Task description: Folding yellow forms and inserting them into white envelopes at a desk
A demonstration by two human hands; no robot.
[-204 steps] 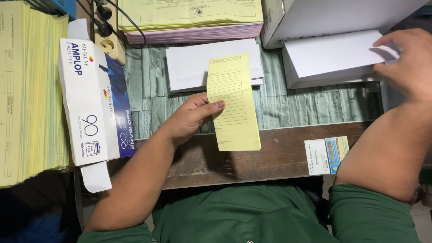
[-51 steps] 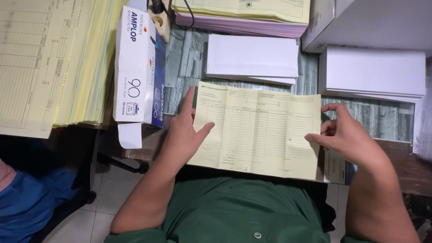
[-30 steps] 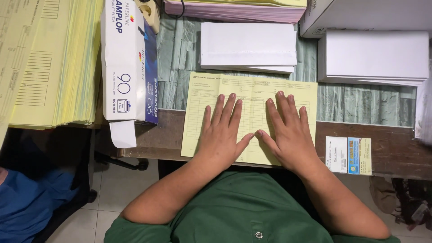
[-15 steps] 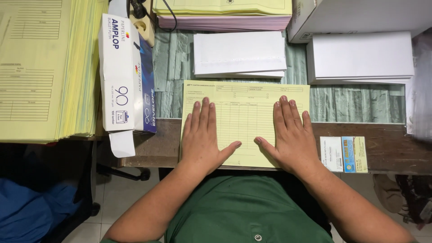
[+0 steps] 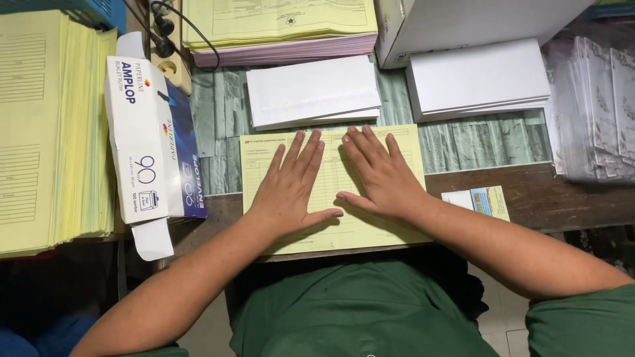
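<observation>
A pale yellow printed paper form [image 5: 397, 142] lies flat on the tabletop [image 5: 562, 192], its near edge at the tabletop's front edge, just in front of the person in the green shirt. Both hands rest on that form, palms down and fingers spread. The left hand [image 5: 291, 188] covers the form's left-middle part and the right hand [image 5: 377, 175] sits just beside it on the form's middle, thumbs pointing toward each other and nearly meeting. Neither grip is closed on anything; the hands are open and simply press the sheet. Just beyond the form's far edge lies a small stack of white paper envelopes [image 5: 311, 89], and to the right of that stack, a second, thicker stack of white envelopes [image 5: 476, 76]. Left of the form lies a long white-and-blue cardboard envelope box [image 5: 149, 142] with its end flap open. Further left of the form sits a tall pile of yellow forms [image 5: 49, 129]. Right of the form, touching its corner, lies a small printed card [image 5: 479, 198].
</observation>
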